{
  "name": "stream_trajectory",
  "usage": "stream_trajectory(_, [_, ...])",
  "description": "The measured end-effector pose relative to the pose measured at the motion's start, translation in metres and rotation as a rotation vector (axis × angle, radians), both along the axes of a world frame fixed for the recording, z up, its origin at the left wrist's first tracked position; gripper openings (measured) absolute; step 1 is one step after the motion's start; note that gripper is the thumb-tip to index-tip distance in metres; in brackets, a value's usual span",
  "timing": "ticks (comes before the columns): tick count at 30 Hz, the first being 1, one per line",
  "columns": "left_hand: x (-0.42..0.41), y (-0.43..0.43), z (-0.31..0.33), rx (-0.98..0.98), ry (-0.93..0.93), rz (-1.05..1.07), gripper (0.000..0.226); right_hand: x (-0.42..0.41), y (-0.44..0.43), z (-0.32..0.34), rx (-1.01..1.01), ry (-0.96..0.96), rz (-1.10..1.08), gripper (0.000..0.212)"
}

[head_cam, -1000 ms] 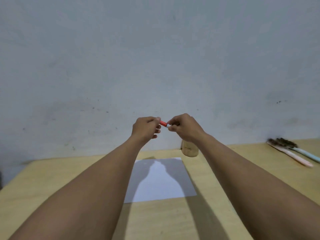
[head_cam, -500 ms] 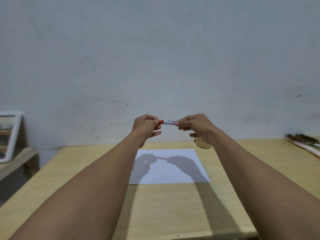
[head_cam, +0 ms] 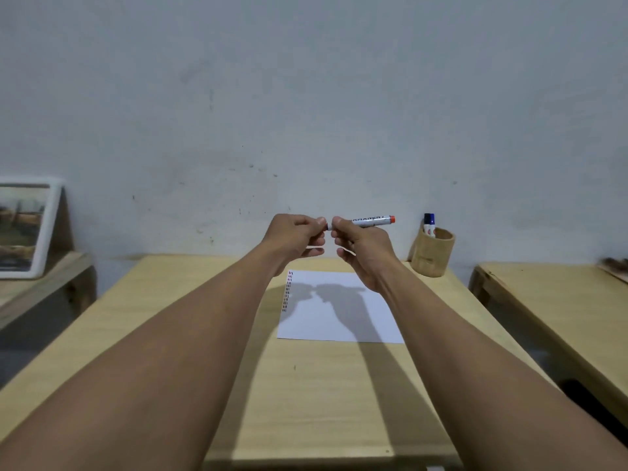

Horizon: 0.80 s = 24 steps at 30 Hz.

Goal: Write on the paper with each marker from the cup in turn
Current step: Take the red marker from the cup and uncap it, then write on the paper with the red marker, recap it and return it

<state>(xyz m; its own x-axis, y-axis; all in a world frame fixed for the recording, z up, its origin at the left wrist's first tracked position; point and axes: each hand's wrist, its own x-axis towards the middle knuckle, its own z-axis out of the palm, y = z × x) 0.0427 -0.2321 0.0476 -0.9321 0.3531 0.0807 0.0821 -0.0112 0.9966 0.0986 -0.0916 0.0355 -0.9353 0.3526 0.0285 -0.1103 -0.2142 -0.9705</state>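
Note:
Both my hands are raised above the white paper (head_cam: 343,314), which lies on the wooden table (head_cam: 210,334) and carries short red marks down its left edge. My right hand (head_cam: 356,244) grips a white marker (head_cam: 370,221) with an orange-red end that points right. My left hand (head_cam: 295,237) is closed on the marker's left end, where the cap is hidden by my fingers. A tan cup (head_cam: 433,254) stands at the table's far right corner, holding a blue marker (head_cam: 430,226) and one other marker.
A white-framed picture (head_cam: 25,229) leans on a low wooden shelf at the left. A second wooden table (head_cam: 560,300) stands to the right across a narrow gap. The grey wall runs close behind the table.
The marker's white barrel now sticks out to the right of my right hand. The view has shifted, so the cup and the right table have come into sight.

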Motion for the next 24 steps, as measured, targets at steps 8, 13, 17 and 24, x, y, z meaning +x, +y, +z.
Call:
stream_trajectory(8, [-0.028,-0.037,-0.039,-0.292,0.116,0.195,0.020,-0.008,-0.004,-0.029,0.122,-0.033,-0.003,0.007])
stream_trajectory(13, [-0.036,-0.056,-0.071,-0.674,0.325,0.241,0.012,-0.015,-0.016,-0.050,0.173,-0.074,-0.004,0.006])
stream_trajectory(17, [-0.041,-0.059,-0.097,-0.738,0.288,0.212,0.028,-0.021,-0.022,-0.061,0.204,-0.085,-0.008,0.008])
stream_trajectory(24, [-0.040,-0.056,-0.114,-0.826,0.366,0.218,0.027,-0.027,-0.027,-0.082,0.213,-0.118,-0.058,0.009])
